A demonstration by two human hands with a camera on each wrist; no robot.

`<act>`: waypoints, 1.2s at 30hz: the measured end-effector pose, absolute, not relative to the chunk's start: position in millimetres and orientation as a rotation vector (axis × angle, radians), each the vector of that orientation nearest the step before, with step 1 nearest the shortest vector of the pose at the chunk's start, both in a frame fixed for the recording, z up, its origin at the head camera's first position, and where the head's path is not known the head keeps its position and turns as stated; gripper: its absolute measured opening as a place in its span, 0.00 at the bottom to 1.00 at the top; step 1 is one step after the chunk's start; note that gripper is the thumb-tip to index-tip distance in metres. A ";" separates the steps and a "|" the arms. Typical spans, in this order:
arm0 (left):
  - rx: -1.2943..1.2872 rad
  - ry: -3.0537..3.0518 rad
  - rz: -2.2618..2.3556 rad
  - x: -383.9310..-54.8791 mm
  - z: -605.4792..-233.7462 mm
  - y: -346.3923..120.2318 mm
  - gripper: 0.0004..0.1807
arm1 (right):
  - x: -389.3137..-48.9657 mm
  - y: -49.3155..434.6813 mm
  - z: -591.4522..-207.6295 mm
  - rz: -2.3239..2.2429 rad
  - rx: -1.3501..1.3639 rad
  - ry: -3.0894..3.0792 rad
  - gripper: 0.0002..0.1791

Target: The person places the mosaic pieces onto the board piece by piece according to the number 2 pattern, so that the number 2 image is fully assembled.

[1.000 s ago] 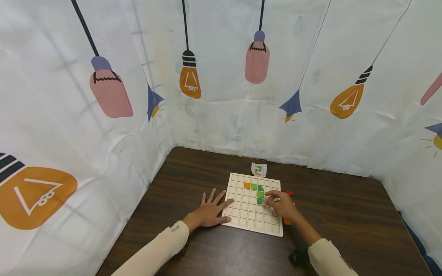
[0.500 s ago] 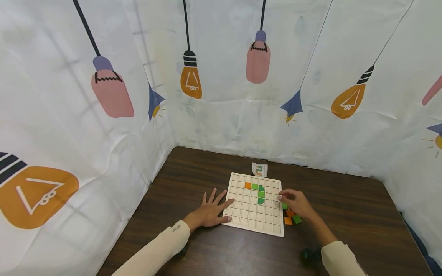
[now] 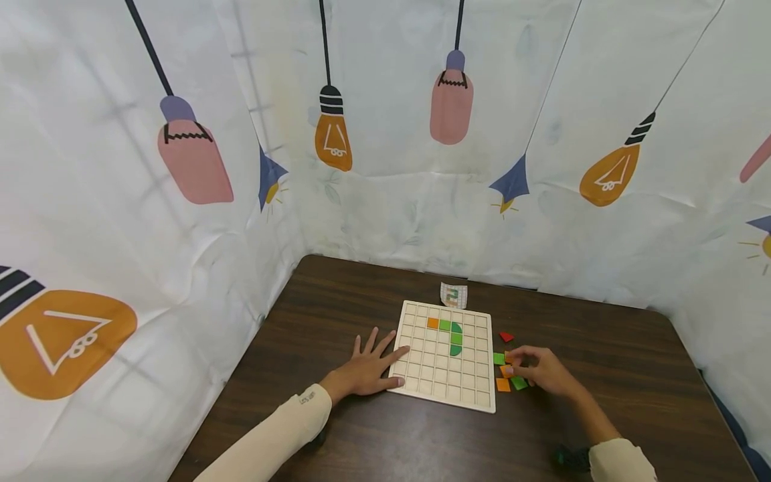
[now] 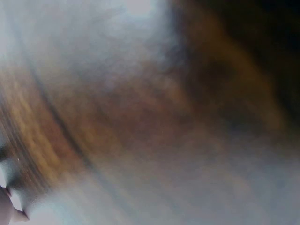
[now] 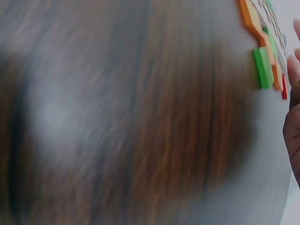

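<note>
My left hand (image 3: 364, 371) lies with spread fingers at the left edge of a pale wooden grid board (image 3: 421, 375), thumb and fingertips on its border. Set in the board are an orange square tile (image 3: 433, 323), two light green square tiles (image 3: 444, 325) and two dark green rounded tiles (image 3: 456, 350). Right of the board my right hand (image 3: 545, 368) is over a small group of loose tiles, thumb and index finger apart around an orange tile (image 3: 504, 371). Whether they touch it is unclear. In the right wrist view, only part of that hand (image 5: 293, 126) shows.
Loose green tiles (image 3: 519, 383), an orange tile (image 3: 502, 385) and a red tile (image 3: 506, 337) lie right of the board. Behind it stands a small pattern card (image 3: 454, 296). A patterned white curtain (image 3: 385, 221) borders the dark wooden table (image 3: 337, 294). The left wrist view is blurred.
My right hand has moved right, from beside the dark green tile on the board to the loose tiles. My left hand has stayed in place.
</note>
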State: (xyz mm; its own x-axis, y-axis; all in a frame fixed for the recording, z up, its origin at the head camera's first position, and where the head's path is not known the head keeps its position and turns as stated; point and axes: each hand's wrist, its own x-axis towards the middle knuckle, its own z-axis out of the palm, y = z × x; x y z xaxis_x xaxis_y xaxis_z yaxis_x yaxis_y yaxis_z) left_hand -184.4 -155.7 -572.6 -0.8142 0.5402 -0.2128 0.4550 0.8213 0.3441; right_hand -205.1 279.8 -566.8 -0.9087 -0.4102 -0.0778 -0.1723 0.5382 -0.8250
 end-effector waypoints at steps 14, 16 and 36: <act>0.762 2.710 0.390 -184.6 -571.3 -157.1 0.40 | -192.1 297.1 -569.3 -1.081 -0.473 2.492 0.24; 0.760 2.708 0.392 -184.8 -571.6 -157.0 0.40 | -191.3 298.6 -570.0 -1.051 -0.503 2.521 0.25; 0.758 2.702 0.383 -185.6 -573.3 -155.5 0.40 | -185.2 300.9 -571.9 -0.943 -0.623 2.726 0.21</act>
